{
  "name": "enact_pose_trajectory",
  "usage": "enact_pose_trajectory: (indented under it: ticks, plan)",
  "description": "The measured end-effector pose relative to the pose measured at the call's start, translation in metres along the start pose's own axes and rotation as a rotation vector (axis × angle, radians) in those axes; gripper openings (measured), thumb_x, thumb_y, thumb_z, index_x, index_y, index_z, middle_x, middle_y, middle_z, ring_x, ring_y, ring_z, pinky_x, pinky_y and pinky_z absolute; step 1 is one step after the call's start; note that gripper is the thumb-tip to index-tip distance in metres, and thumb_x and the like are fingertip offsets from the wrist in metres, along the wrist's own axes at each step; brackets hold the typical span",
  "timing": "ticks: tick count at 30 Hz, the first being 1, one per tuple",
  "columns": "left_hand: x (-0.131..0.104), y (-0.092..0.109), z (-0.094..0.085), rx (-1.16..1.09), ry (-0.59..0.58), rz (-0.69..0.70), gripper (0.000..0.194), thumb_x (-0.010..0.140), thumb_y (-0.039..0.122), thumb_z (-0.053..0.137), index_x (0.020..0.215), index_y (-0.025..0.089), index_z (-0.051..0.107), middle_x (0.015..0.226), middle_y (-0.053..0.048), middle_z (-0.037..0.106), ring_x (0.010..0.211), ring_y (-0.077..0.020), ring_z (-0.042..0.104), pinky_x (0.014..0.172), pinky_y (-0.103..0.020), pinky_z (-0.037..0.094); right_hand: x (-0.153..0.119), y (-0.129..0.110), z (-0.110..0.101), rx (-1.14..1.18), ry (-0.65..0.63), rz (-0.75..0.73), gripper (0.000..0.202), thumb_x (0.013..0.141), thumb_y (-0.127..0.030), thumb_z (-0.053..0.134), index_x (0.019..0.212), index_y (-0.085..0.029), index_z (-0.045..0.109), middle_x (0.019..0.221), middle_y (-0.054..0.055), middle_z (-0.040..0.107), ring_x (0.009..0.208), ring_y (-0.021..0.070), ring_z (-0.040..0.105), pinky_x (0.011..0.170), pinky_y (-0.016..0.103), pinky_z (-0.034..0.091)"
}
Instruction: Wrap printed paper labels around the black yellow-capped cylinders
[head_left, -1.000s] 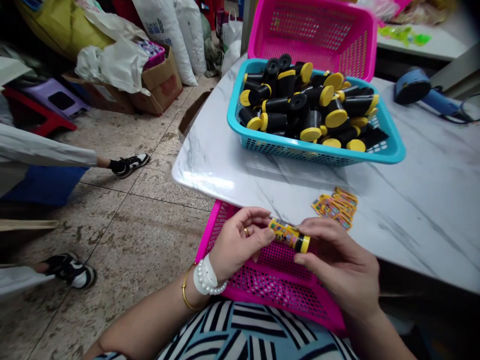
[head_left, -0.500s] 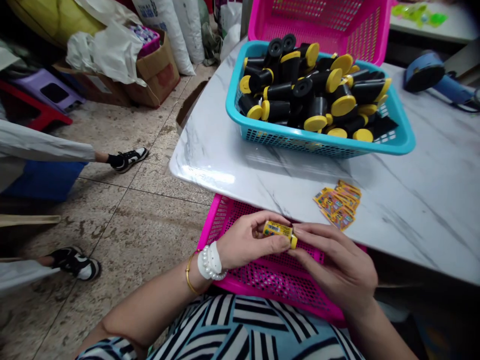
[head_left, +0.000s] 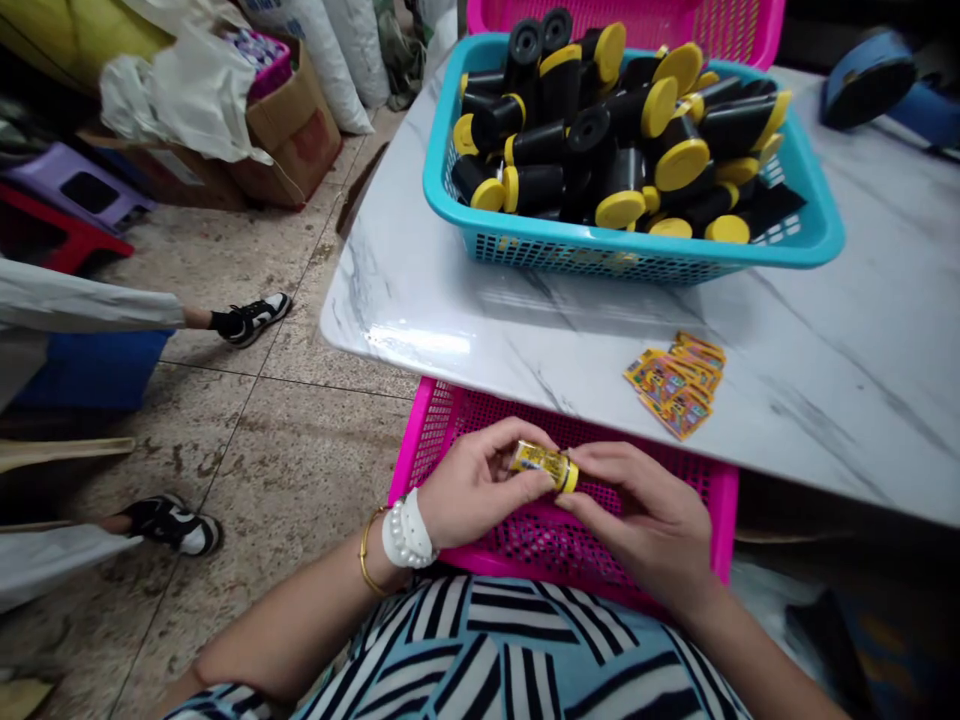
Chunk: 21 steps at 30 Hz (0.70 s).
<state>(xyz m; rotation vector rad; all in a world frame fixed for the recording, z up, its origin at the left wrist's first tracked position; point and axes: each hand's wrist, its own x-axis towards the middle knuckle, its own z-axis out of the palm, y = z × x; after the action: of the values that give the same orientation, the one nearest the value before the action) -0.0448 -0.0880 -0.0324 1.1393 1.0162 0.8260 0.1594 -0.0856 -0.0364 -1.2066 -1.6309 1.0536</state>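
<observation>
Left hand (head_left: 466, 490) and right hand (head_left: 654, 520) are pinching a yellow-capped tube (head_left: 541, 463), presumably steadying it, by the bench edge (head_left: 525, 388).

Counter (head_left: 840, 390): brightly lit on top, dim beneath; white glare near left corner.
Turquoise basket (head_left: 652, 255): soft shadow along near side.
Tube (head_left: 541, 464): fine print blurred.
Blue tool (head_left: 870, 82): soft-edged.
Frame edges: wide-angle stretching; upper-right corner dark.
</observation>
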Motion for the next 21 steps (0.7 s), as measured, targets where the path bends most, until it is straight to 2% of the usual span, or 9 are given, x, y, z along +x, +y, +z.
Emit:
enact_pose_trajectory:
  ticks: [1, 4, 6, 8, 9, 11, 15, 18, 21]
  plan:
    - [0.000, 0.000, 0.000, 0.046, -0.009, 0.053, 0.021, 0.093, 0.027, 0.067, 0.112, 0.018, 0.069, 0.100, -0.008, 0.074, 0.091, -0.0188, 0.068, 0.082, -0.031, 0.053, 0.000, 0.001, 0.001, 0.030, 0.003, 0.033, 0.019, 0.073, -0.025, 0.088, 0.090, -0.023, 0.080, 0.087, 0.006, 0.080, 0.075, 0.0198, 0.077, 0.069, 0.031, 0.067]
    - [-0.001, 0.003, 0.001, 0.238, -0.018, 0.212, 0.016, 0.093, 0.021, 0.066, 0.106, 0.018, 0.075, 0.103, -0.009, 0.073, 0.099, -0.0200, 0.067, 0.092, -0.034, 0.051, 0.000, 0.005, 0.008, 0.239, -0.016, 0.278, 0.021, 0.077, -0.037, 0.085, 0.086, -0.019, 0.078, 0.076, 0.005, 0.079, 0.060, 0.0169, 0.074, 0.057, 0.027, 0.066]
    - [-0.002, 0.005, 0.001, 0.253, -0.006, 0.189, 0.023, 0.090, 0.026, 0.072, 0.112, 0.018, 0.073, 0.104, -0.010, 0.073, 0.095, -0.0207, 0.066, 0.089, -0.034, 0.051, 0.000, 0.007, 0.011, 0.360, -0.030, 0.395, 0.024, 0.078, -0.040, 0.084, 0.087, -0.019, 0.078, 0.074, 0.004, 0.079, 0.059, 0.0162, 0.074, 0.057, 0.026, 0.065]
    - [-0.001, 0.004, 0.001, 0.119, 0.026, 0.074, 0.043, 0.086, 0.033, 0.077, 0.125, 0.018, 0.066, 0.106, -0.010, 0.072, 0.091, -0.0201, 0.067, 0.081, -0.032, 0.052, 0.000, 0.008, 0.012, 0.421, -0.017, 0.422, 0.023, 0.078, -0.036, 0.085, 0.092, -0.020, 0.077, 0.076, 0.003, 0.079, 0.061, 0.0153, 0.075, 0.060, 0.024, 0.066]
    - [-0.001, 0.003, 0.000, 0.024, 0.048, 0.010, 0.050, 0.085, 0.037, 0.077, 0.129, 0.018, 0.062, 0.104, -0.009, 0.071, 0.086, -0.0186, 0.066, 0.076, -0.030, 0.052, -0.001, 0.008, 0.011, 0.427, 0.001, 0.406, 0.022, 0.078, -0.033, 0.085, 0.095, -0.021, 0.077, 0.078, 0.002, 0.079, 0.062, 0.0148, 0.076, 0.062, 0.024, 0.066]
    - [0.000, -0.001, -0.002, -0.148, 0.083, -0.094, 0.047, 0.086, 0.039, 0.076, 0.125, 0.017, 0.061, 0.095, -0.006, 0.069, 0.076, -0.0141, 0.063, 0.067, -0.025, 0.048, -0.002, 0.007, 0.008, 0.405, 0.023, 0.344, 0.024, 0.078, -0.029, 0.086, 0.100, -0.023, 0.076, 0.083, 0.001, 0.080, 0.068, 0.0146, 0.077, 0.069, 0.024, 0.066]
    - [0.002, -0.008, -0.003, -0.290, 0.014, -0.222, 0.034, 0.083, 0.045, 0.078, 0.093, 0.014, 0.067, 0.076, 0.000, 0.064, 0.058, -0.0077, 0.053, 0.056, -0.021, 0.040, -0.005, 0.007, 0.000, 0.288, -0.104, 0.206, 0.036, 0.080, -0.022, 0.084, 0.115, -0.028, 0.077, 0.104, 0.005, 0.078, 0.080, 0.0161, 0.078, 0.070, 0.023, 0.066]
    - [0.003, -0.011, 0.002, -0.374, -0.035, -0.256, 0.042, 0.085, 0.054, 0.073, 0.081, 0.014, 0.065, 0.059, 0.003, 0.056, 0.049, -0.0059, 0.046, 0.049, -0.019, 0.032, -0.005, 0.008, 0.000, 0.237, -0.139, 0.085, 0.030, 0.083, -0.012, 0.078, 0.107, -0.030, 0.080, 0.097, 0.003, 0.074, 0.073, 0.0145, 0.075, 0.060, 0.023, 0.064]
    - [0.006, -0.013, 0.009, -0.531, -0.055, -0.258, 0.047, 0.081, 0.058, 0.076, 0.082, 0.013, 0.064, 0.062, 0.003, 0.057, 0.049, -0.0049, 0.045, 0.047, -0.019, 0.030, -0.004, 0.009, 0.002, 0.248, -0.087, -0.016, 0.033, 0.086, -0.007, 0.073, 0.106, -0.032, 0.079, 0.086, -0.001, 0.070, 0.065, 0.0119, 0.071, 0.057, 0.023, 0.062]
